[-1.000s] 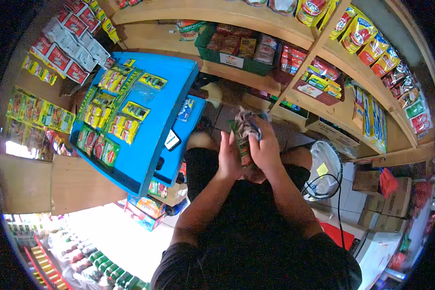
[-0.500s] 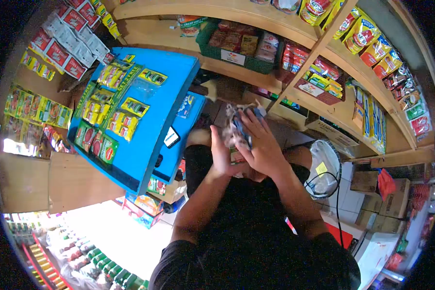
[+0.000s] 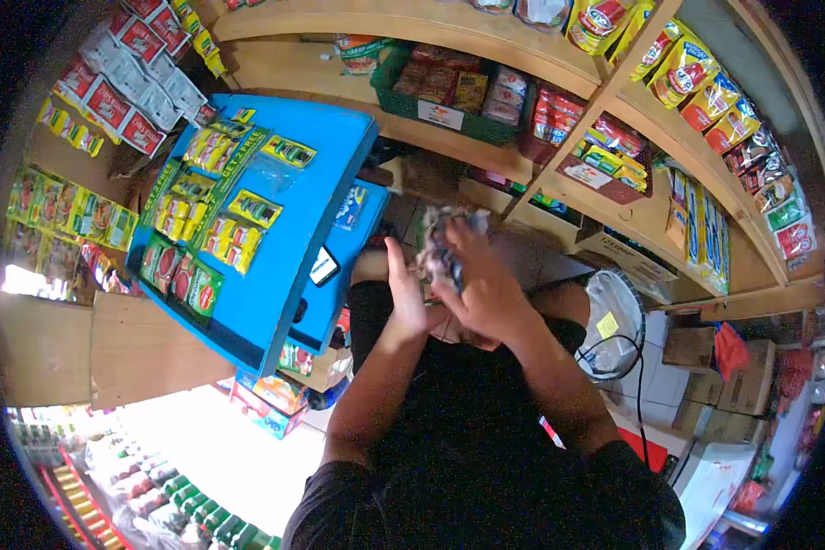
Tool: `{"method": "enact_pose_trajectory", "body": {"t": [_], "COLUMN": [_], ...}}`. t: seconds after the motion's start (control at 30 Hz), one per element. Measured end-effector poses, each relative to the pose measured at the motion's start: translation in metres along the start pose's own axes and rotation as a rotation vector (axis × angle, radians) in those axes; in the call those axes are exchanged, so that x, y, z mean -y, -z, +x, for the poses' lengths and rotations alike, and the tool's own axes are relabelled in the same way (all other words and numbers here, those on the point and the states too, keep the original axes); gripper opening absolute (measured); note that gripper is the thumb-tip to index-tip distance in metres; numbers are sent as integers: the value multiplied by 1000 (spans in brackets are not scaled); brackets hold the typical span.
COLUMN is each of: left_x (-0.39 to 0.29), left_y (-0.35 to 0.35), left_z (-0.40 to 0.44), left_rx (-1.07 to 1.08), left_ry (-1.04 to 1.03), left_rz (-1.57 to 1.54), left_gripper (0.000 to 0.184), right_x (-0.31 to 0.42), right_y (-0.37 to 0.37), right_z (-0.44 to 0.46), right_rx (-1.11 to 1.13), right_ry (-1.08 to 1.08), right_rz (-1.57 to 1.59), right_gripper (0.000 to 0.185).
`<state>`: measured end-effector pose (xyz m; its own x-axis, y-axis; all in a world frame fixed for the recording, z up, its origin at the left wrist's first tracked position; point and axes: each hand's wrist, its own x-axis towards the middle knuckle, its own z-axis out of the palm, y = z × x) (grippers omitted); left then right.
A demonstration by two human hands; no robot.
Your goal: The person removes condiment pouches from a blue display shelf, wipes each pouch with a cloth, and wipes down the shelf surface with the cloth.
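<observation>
A crumpled grey-brown and dark cloth (image 3: 442,246) is bunched under my right hand (image 3: 488,291), whose closed fingers are blurred by motion. My left hand (image 3: 407,298) is just left of the cloth, thumb pointing up. Its other fingers curl underneath and are mostly hidden by my right hand. A small bit of something greenish shows between the hands, too covered to name. Both hands are above my lap, right of the blue counter.
The blue counter (image 3: 325,137) at left carries several seasoning sachets (image 3: 231,240). A phone (image 3: 324,266) rests on a lower blue shelf. Wooden shelves (image 3: 568,179) with packets curve behind. A white lined bin (image 3: 611,316) and cardboard boxes (image 3: 747,376) are at right, with a black cable nearby.
My right hand and the cloth have shifted slightly left and turned, with the fingers now more bunched. My left hand has moved a little left, away from the cloth.
</observation>
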<state>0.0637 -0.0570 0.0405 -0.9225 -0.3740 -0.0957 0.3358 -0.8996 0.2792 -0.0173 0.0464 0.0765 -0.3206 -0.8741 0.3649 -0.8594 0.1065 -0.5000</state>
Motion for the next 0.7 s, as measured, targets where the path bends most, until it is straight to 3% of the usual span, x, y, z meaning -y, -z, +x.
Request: {"method": "enact_pose_trajectory", "body": {"t": [0.03, 0.07, 0.17, 0.2, 0.23, 0.3, 0.33, 0.43, 0.5, 0.57, 0.67, 0.7], "left_x": [-2, -1, -3, -5, -9, -6, 3, 1, -1, -1, 22, 29], "left_y": [12, 39, 48, 48, 36, 7, 9, 11, -4, -38, -19, -22], "left_z": [3, 11, 6, 8, 9, -6, -4, -6, -6, -9, 18, 20], "left_rx": [27, 54, 61, 281, 419, -34, -187, -76, -124, -193, -154, -207], "left_ry": [26, -201, -166, 15, 278, 234, 184, 182, 157, 90, 1, -208], "left_rz": [-26, 332, 330, -113, -516, -65, -8, -31, 26, 172, 741, 1078], "left_gripper": [79, 79, 77, 72, 68, 62, 54, 49, 45, 42, 47, 50], "right_x": [10, 15, 11, 15, -1, -46, -54, -94, -82, -72, -59, -53], "right_y": [-1, -1, 4, 13, 6, -11, -1, -15, -7, -10, -12, -10], "right_z": [-6, -8, -5, 6, 7, -2, -7, -30, -44, -49, -54, -55], "right_rx": [42, 86, 128, 69, -24, -215, -120, -419, -518, -517, -522, -522], "right_ry": [36, 71, 184, -39, -123, -286, -528, -883, -778, -791, -829, -844], "right_rz": [70, 138, 1, 71, 83, 103, 408, 1498, 1809, 1919, 2051, 2088], "right_gripper": [61, 61, 59, 53, 50, 45, 44, 52, 48, 53, 58, 59]}}
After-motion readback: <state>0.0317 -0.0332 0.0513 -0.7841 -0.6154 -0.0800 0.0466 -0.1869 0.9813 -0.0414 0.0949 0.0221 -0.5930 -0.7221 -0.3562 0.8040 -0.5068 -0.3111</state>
